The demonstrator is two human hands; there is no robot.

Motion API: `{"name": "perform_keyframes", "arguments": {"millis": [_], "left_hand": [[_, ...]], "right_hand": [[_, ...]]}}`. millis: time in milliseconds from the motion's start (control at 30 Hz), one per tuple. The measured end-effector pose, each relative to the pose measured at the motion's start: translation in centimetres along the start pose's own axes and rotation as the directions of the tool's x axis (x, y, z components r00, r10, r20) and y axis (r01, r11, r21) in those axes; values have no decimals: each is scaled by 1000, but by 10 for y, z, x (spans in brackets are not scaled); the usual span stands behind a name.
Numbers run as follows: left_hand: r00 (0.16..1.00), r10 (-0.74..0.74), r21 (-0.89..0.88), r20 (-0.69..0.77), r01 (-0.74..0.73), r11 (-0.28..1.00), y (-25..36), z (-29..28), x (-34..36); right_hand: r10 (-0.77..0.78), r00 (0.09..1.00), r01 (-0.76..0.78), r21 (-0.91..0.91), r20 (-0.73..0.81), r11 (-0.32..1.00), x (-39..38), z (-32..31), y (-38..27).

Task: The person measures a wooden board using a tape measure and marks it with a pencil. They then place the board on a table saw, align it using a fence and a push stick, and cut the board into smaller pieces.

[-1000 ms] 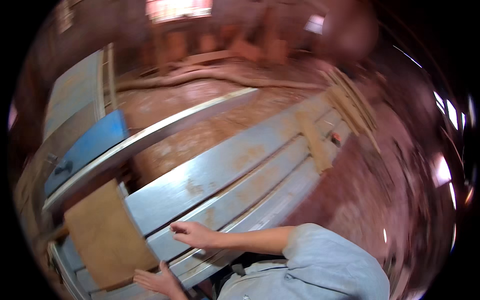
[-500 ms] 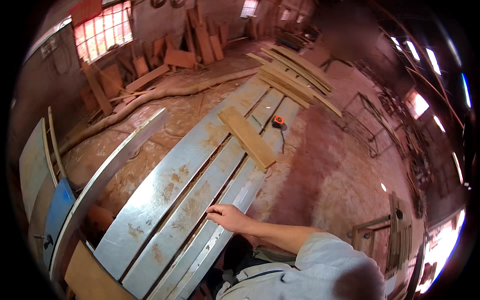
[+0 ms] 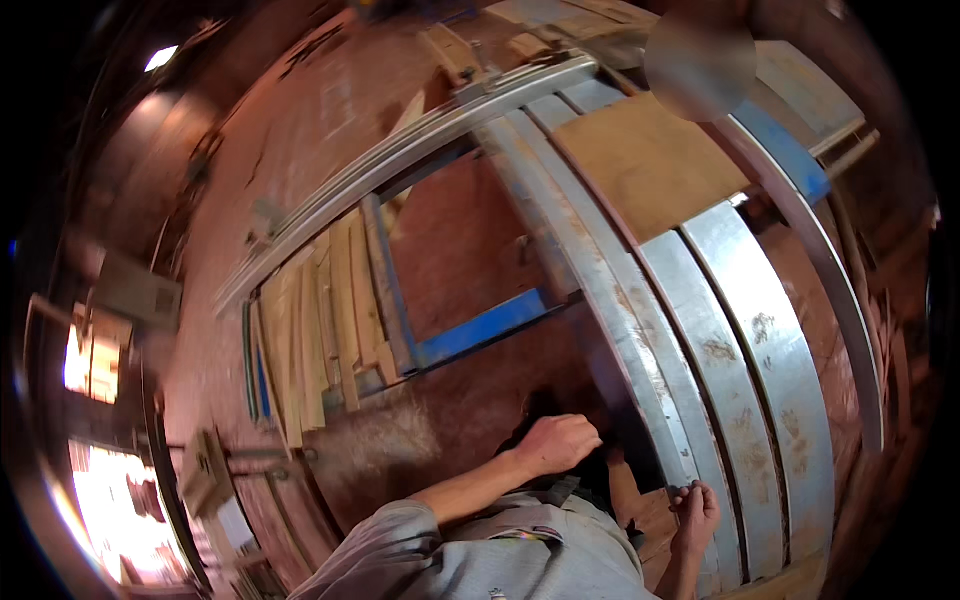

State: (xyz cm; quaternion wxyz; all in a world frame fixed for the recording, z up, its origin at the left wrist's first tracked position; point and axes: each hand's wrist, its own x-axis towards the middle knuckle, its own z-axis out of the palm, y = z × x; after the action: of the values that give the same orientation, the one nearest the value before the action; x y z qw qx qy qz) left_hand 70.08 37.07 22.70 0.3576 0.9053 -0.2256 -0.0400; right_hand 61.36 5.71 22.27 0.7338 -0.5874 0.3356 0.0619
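Note:
My left hand (image 3: 560,443) is closed in a fist in front of my body, apart from the metal table. What it holds, if anything, is hidden. My right hand (image 3: 697,507) is at the near edge of the long slotted metal table (image 3: 735,350), fingers curled by the metal edge strip. Whether a small thing is between those fingers I cannot make out. Brown smudges mark the table's bright strips. A tan flat board (image 3: 650,165) lies across its far part.
A blue-edged frame (image 3: 485,325) joins the table on the left, with several wooden strips (image 3: 325,310) lying over it. A long metal rail (image 3: 420,140) runs along its far side. A curved pale beam (image 3: 835,260) stands beyond the table's right side. Wooden pieces (image 3: 455,55) rest near the rail.
My view has swung round sharply, bringing the blue-edged frame and wooden strips into sight. The orange tape measure and plank on the table have left view. My left hand now shows.

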Motion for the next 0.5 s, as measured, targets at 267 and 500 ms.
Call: {"name": "perform_keyframes", "arguments": {"millis": [267, 500], "left_hand": [[931, -363, -74, -46, 359, 930, 19, -11, -116], [755, -635, -144, -163, 618, 773, -14, -36, -245]], "right_hand": [[-87, 967, 170, -355, 239, 919, -9, 39, -30], [17, 907, 204, -475, 421, 856, -58, 107, 33]]}}
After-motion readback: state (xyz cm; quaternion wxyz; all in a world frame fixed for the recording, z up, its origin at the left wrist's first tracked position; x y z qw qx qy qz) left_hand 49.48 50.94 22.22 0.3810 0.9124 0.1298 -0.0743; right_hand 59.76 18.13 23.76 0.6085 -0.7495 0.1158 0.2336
